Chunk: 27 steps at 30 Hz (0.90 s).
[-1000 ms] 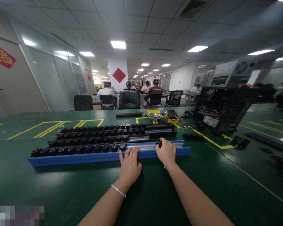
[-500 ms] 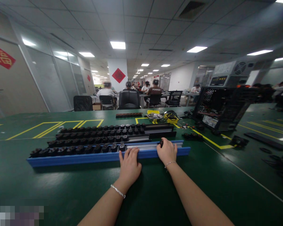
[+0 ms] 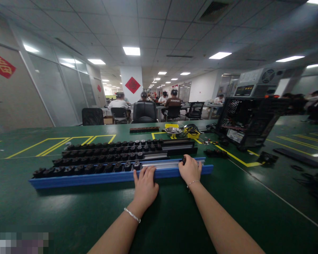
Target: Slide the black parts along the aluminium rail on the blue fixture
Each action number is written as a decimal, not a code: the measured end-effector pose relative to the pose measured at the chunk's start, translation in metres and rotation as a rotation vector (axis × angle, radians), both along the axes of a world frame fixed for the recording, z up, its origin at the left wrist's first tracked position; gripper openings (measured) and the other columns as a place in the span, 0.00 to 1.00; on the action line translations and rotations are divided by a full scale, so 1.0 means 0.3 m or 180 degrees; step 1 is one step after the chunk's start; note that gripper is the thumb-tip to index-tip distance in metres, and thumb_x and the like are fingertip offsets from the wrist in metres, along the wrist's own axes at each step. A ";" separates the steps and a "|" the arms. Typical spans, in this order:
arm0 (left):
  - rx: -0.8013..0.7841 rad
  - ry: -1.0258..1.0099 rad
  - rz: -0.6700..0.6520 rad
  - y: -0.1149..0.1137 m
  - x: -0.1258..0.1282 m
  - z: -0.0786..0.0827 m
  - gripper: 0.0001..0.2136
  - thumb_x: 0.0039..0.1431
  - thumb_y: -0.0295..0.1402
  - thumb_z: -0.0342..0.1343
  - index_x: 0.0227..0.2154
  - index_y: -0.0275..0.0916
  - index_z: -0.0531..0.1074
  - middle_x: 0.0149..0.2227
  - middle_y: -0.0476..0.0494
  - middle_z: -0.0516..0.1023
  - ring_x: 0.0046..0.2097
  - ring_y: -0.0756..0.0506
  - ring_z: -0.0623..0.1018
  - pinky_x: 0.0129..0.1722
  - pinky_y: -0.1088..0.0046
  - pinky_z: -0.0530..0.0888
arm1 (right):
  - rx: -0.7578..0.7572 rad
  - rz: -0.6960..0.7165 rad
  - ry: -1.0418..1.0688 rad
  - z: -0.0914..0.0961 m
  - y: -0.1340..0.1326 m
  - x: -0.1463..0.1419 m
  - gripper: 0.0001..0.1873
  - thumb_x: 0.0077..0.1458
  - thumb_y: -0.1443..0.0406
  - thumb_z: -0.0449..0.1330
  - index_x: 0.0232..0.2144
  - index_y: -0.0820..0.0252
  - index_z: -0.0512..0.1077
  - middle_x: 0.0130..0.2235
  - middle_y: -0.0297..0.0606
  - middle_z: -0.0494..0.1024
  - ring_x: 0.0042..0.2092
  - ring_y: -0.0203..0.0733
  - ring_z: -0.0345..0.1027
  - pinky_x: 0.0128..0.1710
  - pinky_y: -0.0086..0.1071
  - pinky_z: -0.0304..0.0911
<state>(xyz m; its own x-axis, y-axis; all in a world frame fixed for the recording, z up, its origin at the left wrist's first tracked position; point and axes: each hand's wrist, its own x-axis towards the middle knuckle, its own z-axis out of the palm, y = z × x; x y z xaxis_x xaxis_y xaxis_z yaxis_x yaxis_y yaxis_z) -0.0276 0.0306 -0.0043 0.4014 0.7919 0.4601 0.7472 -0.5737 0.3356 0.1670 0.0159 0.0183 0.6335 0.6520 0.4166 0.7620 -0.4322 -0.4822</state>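
A long blue rail (image 3: 82, 182) with a pale metal inner channel lies across the bench in front of me. Round-topped black socket modules (image 3: 99, 167) sit in a row along its left and middle part. My left hand (image 3: 145, 183) grips the near wall of the rail, fingers over the top edge, just right of the last module. Toward the rail's right end, my right hand (image 3: 190, 169) is closed on a small black module (image 3: 184, 159) at the channel. Most of that piece is hidden by the fingers.
Behind the blue rail lie several black rails (image 3: 185, 149) with similar modules. A metal bowl (image 3: 173, 131), a yellow tray (image 3: 192, 133) with cables and an open computer case (image 3: 247, 121) stand farther back. Black parts (image 3: 267, 158) lie at right. People sit at far desks.
My right hand has slid slightly right along the rail with the small black module. My left hand keeps its place on the rail. The view has shifted a little.
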 end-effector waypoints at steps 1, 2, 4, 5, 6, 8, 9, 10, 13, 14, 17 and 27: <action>-0.0003 0.0002 0.0004 0.000 0.000 0.000 0.27 0.47 0.25 0.47 0.53 0.46 0.61 0.56 0.48 0.67 0.60 0.43 0.60 0.62 0.47 0.38 | 0.0001 -0.0010 0.0009 0.000 0.000 0.002 0.20 0.51 0.65 0.50 0.47 0.61 0.67 0.46 0.43 0.74 0.53 0.46 0.60 0.59 0.47 0.36; -0.0008 0.0005 0.0008 0.000 0.000 0.000 0.27 0.47 0.25 0.47 0.53 0.46 0.61 0.56 0.48 0.67 0.59 0.43 0.60 0.62 0.46 0.38 | 0.0003 -0.0016 0.0016 -0.001 0.000 0.004 0.20 0.51 0.65 0.50 0.47 0.61 0.67 0.46 0.43 0.74 0.53 0.46 0.60 0.59 0.47 0.36; -0.0017 0.0004 0.0004 -0.001 0.000 0.001 0.27 0.47 0.25 0.47 0.53 0.46 0.61 0.56 0.48 0.67 0.59 0.43 0.60 0.62 0.46 0.39 | 0.0011 -0.0019 0.0020 -0.002 0.000 0.006 0.19 0.51 0.65 0.50 0.46 0.61 0.68 0.46 0.43 0.74 0.53 0.46 0.60 0.59 0.47 0.35; -0.0019 -0.0001 0.0001 -0.002 0.000 0.001 0.27 0.47 0.25 0.47 0.53 0.46 0.61 0.56 0.48 0.67 0.59 0.43 0.60 0.62 0.46 0.39 | 0.0015 -0.0019 0.0018 -0.003 0.001 0.007 0.19 0.51 0.65 0.50 0.45 0.61 0.68 0.46 0.43 0.74 0.53 0.46 0.60 0.59 0.47 0.34; -0.0022 -0.0007 -0.0002 -0.002 -0.001 0.002 0.27 0.47 0.25 0.47 0.53 0.46 0.61 0.56 0.48 0.67 0.59 0.43 0.60 0.62 0.46 0.39 | 0.0020 -0.0017 0.0018 -0.004 0.001 0.008 0.19 0.51 0.65 0.49 0.45 0.61 0.68 0.46 0.43 0.74 0.53 0.46 0.60 0.59 0.47 0.34; -0.0034 -0.0014 -0.0013 -0.002 -0.002 0.002 0.27 0.47 0.25 0.46 0.53 0.45 0.61 0.56 0.48 0.67 0.60 0.43 0.60 0.62 0.46 0.38 | 0.0029 -0.0019 0.0020 -0.005 0.002 0.009 0.19 0.51 0.65 0.49 0.45 0.60 0.68 0.46 0.43 0.74 0.53 0.46 0.60 0.59 0.48 0.35; -0.0039 -0.0018 -0.0018 -0.002 -0.002 0.001 0.27 0.47 0.25 0.46 0.53 0.45 0.61 0.57 0.48 0.67 0.60 0.43 0.59 0.62 0.46 0.38 | 0.0030 -0.0024 0.0020 -0.006 0.002 0.010 0.19 0.51 0.65 0.49 0.45 0.60 0.68 0.45 0.43 0.74 0.53 0.46 0.60 0.59 0.48 0.35; -0.0042 -0.0020 -0.0026 -0.001 -0.003 0.001 0.27 0.47 0.25 0.46 0.53 0.45 0.61 0.57 0.48 0.67 0.60 0.43 0.59 0.62 0.46 0.38 | 0.0026 -0.0032 0.0020 -0.006 0.002 0.011 0.19 0.51 0.65 0.49 0.45 0.60 0.68 0.45 0.43 0.74 0.53 0.46 0.60 0.59 0.48 0.35; -0.0033 -0.0018 -0.0042 0.002 -0.003 -0.002 0.27 0.48 0.25 0.47 0.54 0.45 0.60 0.57 0.49 0.67 0.60 0.43 0.59 0.62 0.46 0.37 | -0.0018 -0.0068 0.0017 -0.003 0.001 0.018 0.19 0.51 0.64 0.49 0.45 0.60 0.68 0.45 0.42 0.74 0.52 0.46 0.60 0.59 0.47 0.35; -0.0028 -0.0015 -0.0041 0.003 -0.003 -0.003 0.27 0.48 0.25 0.47 0.54 0.45 0.60 0.57 0.49 0.67 0.60 0.43 0.59 0.62 0.46 0.37 | -0.0041 -0.0083 0.0017 -0.002 0.000 0.023 0.19 0.51 0.64 0.49 0.45 0.60 0.68 0.45 0.42 0.74 0.52 0.46 0.60 0.59 0.47 0.35; -0.0032 0.0003 -0.0035 0.004 -0.003 -0.003 0.27 0.48 0.25 0.47 0.54 0.45 0.60 0.57 0.48 0.67 0.60 0.43 0.59 0.62 0.46 0.38 | -0.0115 -0.0161 0.0026 0.002 -0.007 0.045 0.21 0.51 0.63 0.50 0.46 0.60 0.68 0.46 0.42 0.74 0.54 0.47 0.59 0.59 0.48 0.35; 0.0004 0.0107 -0.0002 0.001 -0.004 0.001 0.27 0.48 0.25 0.48 0.54 0.46 0.60 0.56 0.46 0.67 0.60 0.42 0.60 0.62 0.45 0.40 | -0.0473 -0.0154 0.0019 0.008 -0.022 0.103 0.25 0.50 0.56 0.50 0.49 0.57 0.67 0.53 0.41 0.69 0.58 0.49 0.52 0.58 0.46 0.39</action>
<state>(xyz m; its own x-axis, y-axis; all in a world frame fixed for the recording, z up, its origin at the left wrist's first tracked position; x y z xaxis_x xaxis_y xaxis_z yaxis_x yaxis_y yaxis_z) -0.0289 0.0309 -0.0039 0.4172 0.7912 0.4472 0.7577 -0.5745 0.3095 0.1979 0.0093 0.0207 0.6679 0.6748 0.3140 0.7358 -0.5354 -0.4146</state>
